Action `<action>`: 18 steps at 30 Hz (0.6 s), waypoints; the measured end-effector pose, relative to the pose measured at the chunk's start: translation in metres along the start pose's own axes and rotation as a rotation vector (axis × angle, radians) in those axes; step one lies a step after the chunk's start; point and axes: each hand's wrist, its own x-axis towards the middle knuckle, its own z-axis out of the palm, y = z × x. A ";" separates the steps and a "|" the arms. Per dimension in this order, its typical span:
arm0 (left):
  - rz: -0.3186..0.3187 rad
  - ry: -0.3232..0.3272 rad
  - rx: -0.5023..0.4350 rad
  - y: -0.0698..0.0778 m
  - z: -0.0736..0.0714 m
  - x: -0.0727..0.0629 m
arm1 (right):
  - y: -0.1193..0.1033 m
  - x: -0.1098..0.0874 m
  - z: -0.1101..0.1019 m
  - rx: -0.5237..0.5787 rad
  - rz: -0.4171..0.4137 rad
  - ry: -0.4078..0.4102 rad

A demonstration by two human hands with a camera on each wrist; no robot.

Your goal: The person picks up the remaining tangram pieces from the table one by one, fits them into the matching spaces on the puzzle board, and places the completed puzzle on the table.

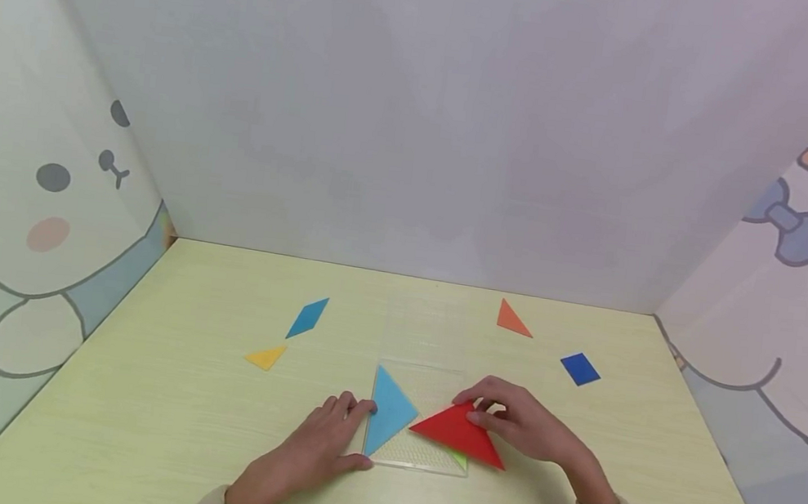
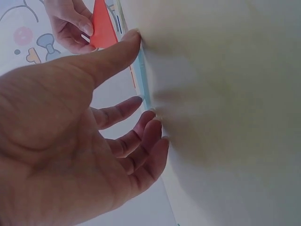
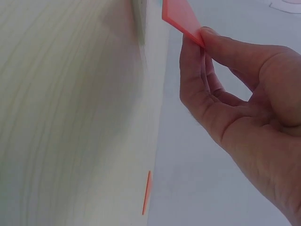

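Right hand (image 1: 515,420): thumb and fingers pinching the red triangle (image 1: 455,434), held tilted above the right part of the clear tray (image 1: 418,470); best levelled, turned to fit and lowered clear of the green piece (image 1: 460,458). Left hand (image 1: 321,440): thumb and fingers spread, touching the tray's left side beside the light-blue triangle (image 1: 389,413); light pressure should stop sliding. Outlying, on the table (image 1: 135,421): yellow triangle (image 1: 265,357), blue parallelogram (image 1: 307,318), orange triangle (image 1: 512,320), dark-blue square (image 1: 580,369).

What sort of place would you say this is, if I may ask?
Probably an indoor tabletop booth, screened off for close handwork: a pale wood-grain table meets a plain backdrop, with cartoon-printed side panels flanking it.
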 end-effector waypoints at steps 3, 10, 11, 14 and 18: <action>-0.005 0.001 -0.001 0.000 0.001 0.000 | -0.002 0.003 0.003 -0.003 0.005 -0.009; 0.015 0.024 0.010 -0.001 0.003 0.000 | -0.005 0.009 0.009 -0.006 0.019 -0.030; 0.015 0.024 0.010 -0.001 0.003 0.000 | -0.005 0.010 0.010 -0.003 0.026 -0.034; 0.004 0.012 0.005 -0.001 0.002 0.000 | -0.007 0.013 0.013 -0.001 0.045 -0.048; -0.004 0.002 0.000 0.000 0.001 0.000 | -0.009 0.018 0.018 -0.009 0.049 -0.065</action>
